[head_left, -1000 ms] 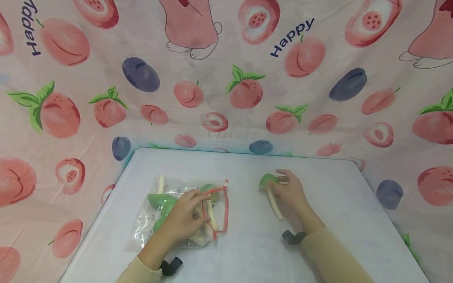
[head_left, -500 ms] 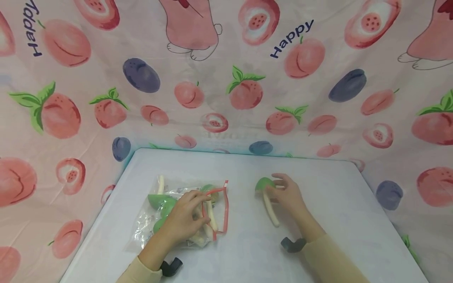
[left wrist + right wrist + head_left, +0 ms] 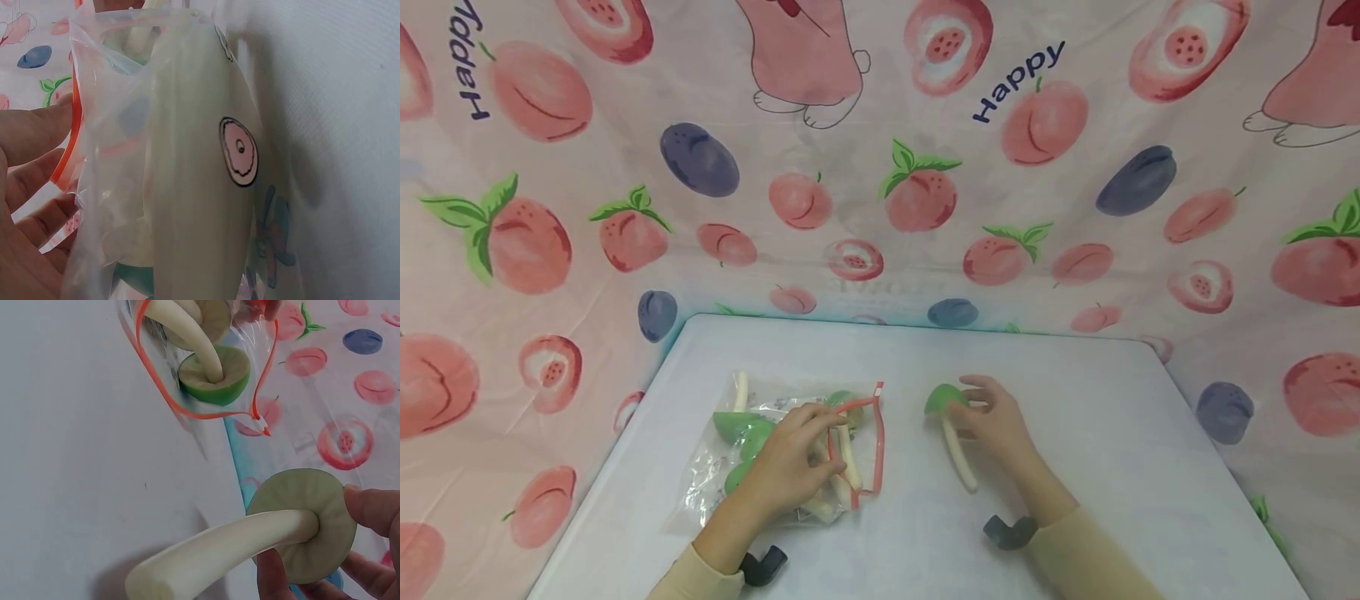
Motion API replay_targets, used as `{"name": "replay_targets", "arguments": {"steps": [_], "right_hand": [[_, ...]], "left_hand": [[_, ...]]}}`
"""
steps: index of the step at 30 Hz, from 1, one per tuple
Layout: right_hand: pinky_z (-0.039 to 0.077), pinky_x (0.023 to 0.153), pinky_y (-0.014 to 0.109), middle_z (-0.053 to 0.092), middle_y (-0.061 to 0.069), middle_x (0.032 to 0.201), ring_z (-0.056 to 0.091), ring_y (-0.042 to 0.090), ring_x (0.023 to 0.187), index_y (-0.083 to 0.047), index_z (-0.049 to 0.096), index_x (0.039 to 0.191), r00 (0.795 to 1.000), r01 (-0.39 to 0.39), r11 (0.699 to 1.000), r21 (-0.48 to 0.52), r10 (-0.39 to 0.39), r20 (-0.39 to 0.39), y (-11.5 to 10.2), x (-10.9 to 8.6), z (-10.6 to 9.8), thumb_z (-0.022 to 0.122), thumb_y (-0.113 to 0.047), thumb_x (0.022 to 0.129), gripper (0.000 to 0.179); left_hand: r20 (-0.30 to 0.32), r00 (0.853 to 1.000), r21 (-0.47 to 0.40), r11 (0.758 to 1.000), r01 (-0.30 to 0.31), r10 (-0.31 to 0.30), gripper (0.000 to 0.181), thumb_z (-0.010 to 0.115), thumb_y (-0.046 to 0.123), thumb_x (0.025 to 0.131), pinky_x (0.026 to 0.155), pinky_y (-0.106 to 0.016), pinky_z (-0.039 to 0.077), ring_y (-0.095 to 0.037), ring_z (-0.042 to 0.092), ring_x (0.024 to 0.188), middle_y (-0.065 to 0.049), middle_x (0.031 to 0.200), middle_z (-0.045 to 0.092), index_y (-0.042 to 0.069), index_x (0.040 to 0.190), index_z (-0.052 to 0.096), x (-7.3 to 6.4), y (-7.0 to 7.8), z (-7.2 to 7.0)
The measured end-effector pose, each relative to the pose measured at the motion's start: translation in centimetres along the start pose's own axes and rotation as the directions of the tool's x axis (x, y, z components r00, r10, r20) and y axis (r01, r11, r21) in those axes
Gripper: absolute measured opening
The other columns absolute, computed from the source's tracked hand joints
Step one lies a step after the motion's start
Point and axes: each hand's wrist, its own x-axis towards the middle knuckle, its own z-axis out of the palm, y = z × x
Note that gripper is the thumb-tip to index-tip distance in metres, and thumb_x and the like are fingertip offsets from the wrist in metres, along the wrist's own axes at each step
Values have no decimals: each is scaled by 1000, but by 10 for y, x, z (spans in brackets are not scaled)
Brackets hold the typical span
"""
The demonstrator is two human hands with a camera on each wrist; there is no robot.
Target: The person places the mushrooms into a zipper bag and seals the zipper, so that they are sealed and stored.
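Note:
A toy mushroom (image 3: 957,454) with a green cap and long pale stem is in my right hand (image 3: 1000,425). Thumb and fingers grip it at the cap, and in the right wrist view the stem (image 3: 219,550) points away to the lower left. My left hand (image 3: 790,467) holds the mouth edge of a clear zip bag (image 3: 696,492) lying on the table. The bag's red zip strip (image 3: 169,394) gapes in a loop facing the right hand. Inside lie several green-capped mushrooms (image 3: 219,387). In the left wrist view the thumb (image 3: 37,131) touches the zip edge.
The white table (image 3: 1075,392) ends at a back edge against a cloth (image 3: 865,167) printed with peaches and plums. A black curved piece (image 3: 763,567) shows at the left wrist and a similar black piece (image 3: 1009,533) at the right wrist.
My right hand has moved left and slightly nearer, bringing the mushroom closer to the bag's mouth. The left hand and the bag have stayed in place.

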Motion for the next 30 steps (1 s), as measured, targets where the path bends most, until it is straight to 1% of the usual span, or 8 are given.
{"name": "replay_targets", "arguments": {"steps": [7,10,15,20,25,30], "right_hand": [[69,81,41,63,27,144,74,35,115,-10,53,153,1000,11,1000,25,-11,7,0,-3,10,80,-21,97,63],[69,81,42,64,29,143,75,35,113,-8,53,153,1000,12,999,52,-12,3,-2,-6,16,80,-18,97,63],[69,80,43,63,30,143,75,36,113,-7,52,153,1000,7,996,89,-6,-8,-3,-9,25,79,-14,97,63],[69,80,43,64,27,143,76,35,114,-9,52,153,1000,7,994,106,-6,-13,-5,-12,35,79,-17,97,62],[69,83,43,64,25,145,75,37,117,-10,53,152,999,15,993,120,-10,-43,-8,-14,45,77,-17,99,59],[69,82,41,63,25,146,74,37,117,-6,53,150,996,36,981,189,-21,-83,-9,-15,54,76,-14,99,57]], "left_hand": [[-6,1000,5,1000,-4,4,63,98,16,76,112,-46,55,-22,62,134,6,133,67,19,134,73,-1,0,0],[-5,1000,4,1000,-3,3,63,98,16,76,112,-46,56,-21,62,133,6,133,67,20,134,73,-1,0,0],[-2,1000,0,1000,-4,4,63,98,17,76,112,-46,55,-22,62,133,6,134,67,18,134,73,-1,-1,0],[-2,1000,-1,1000,-10,10,63,98,16,76,112,-46,55,-22,62,133,6,133,67,17,134,73,-1,-1,1],[-5,1000,4,1000,-16,16,63,98,16,76,111,-46,56,-21,62,132,6,132,67,18,133,73,-1,-1,1],[-2,1000,7,1000,-16,16,63,98,17,76,111,-45,56,-21,63,132,6,132,67,21,133,73,0,0,1]]}}
